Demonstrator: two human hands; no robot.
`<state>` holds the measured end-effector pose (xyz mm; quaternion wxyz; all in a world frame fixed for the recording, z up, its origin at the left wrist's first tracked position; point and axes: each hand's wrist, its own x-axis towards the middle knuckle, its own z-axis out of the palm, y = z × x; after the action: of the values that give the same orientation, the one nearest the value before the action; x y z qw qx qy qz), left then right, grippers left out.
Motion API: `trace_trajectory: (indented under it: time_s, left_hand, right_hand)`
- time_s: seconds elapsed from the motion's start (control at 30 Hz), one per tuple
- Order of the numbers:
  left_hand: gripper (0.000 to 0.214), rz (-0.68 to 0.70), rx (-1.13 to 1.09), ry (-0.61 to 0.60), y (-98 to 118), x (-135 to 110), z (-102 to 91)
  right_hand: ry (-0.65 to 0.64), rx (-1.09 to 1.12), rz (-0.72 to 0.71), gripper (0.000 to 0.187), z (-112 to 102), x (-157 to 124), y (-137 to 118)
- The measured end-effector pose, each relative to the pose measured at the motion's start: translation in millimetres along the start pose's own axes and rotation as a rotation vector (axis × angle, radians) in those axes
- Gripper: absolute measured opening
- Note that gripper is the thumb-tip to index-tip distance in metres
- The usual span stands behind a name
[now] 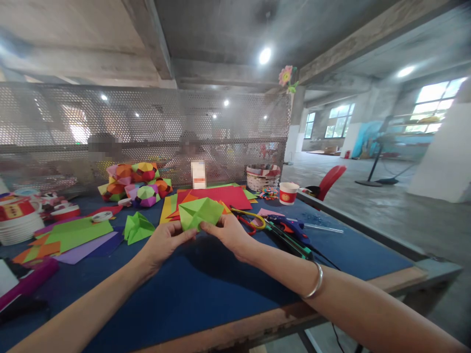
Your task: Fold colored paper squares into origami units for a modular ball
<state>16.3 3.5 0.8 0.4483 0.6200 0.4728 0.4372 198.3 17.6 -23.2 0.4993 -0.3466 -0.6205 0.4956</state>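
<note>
Both hands on one sheet; left hand (pixel 166 241) pinches the lower left of the green paper (pixel 200 212), right hand (pixel 231 234) pinches its lower right, thumbs on the near side, the right thumb near the middle of the bottom edge; fingers behind mostly hidden; grip is grasping on both sides. Green paper: bright lime, creased, partly folded, several flat facets meeting at fold lines, one facet paler, pointed corner at top, angular outline; held up off the blue table (pixel 158 309), in front of red sheets (pixel 235 195); exact fold shape can't tell.

Silver bracelet (pixel 319 282) on right forearm; left of the left hand, a folded green piece (pixel 138 228) sits on the table, similar colour, pointed flaps; farther left, loose coloured sheets (pixel 83 235), overlapping; behind these, multicoloured paper balls (pixel 142 185) in a pile; right of the hands, yellow-handled scissors (pixel 260 220), then a blue glue gun (pixel 290 228); farther back, red-and-white paper cup (pixel 287 197) near a woven basket (pixel 262 179); perforated panel (pixel 228 120) behind the table.
</note>
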Motion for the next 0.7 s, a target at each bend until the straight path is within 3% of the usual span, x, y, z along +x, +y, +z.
trace_trajectory:
  time_s: [0.33,0.7]
  left_hand:
    - [0.033,-0.018,0.029,0.023,3.7,-3.9,4.9]
    - [0.031,-0.002,0.132,-0.019,-3.7,2.9,-4.5]
  right_hand:
    - [-0.016,0.027,0.054,0.060,4.5,-4.4,-5.2]
    - [-0.035,-0.114,-0.003,0.051,0.0,-0.8,-0.3]
